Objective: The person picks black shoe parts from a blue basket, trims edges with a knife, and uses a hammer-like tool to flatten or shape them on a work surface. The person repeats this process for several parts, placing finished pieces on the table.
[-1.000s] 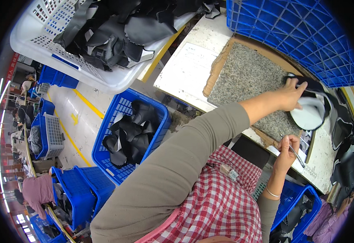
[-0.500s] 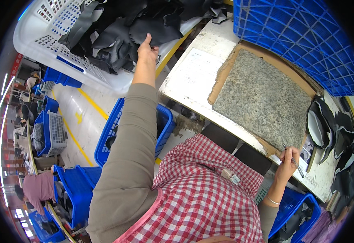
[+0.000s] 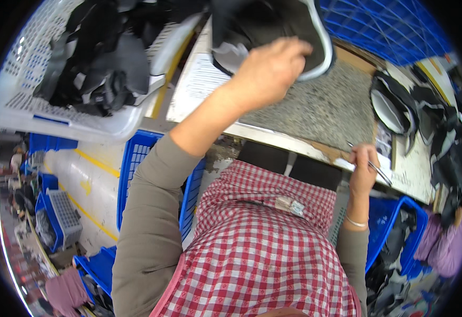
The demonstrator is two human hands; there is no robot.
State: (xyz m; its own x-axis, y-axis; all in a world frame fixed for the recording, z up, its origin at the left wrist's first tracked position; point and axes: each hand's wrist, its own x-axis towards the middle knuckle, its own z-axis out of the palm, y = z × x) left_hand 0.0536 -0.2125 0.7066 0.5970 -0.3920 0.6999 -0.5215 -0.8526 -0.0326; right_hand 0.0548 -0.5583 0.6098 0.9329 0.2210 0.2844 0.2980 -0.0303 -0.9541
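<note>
My left hand (image 3: 273, 71) is closed on a dark sheet piece (image 3: 262, 26) with a brownish inner face and a whitish edge, raised over the near-left part of a grey stone slab (image 3: 326, 108). The fingers are a little blurred by motion. At the slab's near right corner, my right hand (image 3: 364, 158) is closed round a slim silver pen-like tool (image 3: 381, 173). A curved black piece with a white lining (image 3: 392, 111) lies right of the slab.
A white perforated basket (image 3: 27, 108) full of black pieces stands at left. A blue crate (image 3: 389, 26) rises behind the slab. More blue crates (image 3: 128, 174) stand on the floor. Printed paper (image 3: 202, 79) lies on the white table. Co-workers (image 3: 445, 243) are at both sides.
My left hand has moved right from the white basket to above the slab, bringing a dark piece with it. My right hand stays by the slab's corner with the tool. The view has shifted.
</note>
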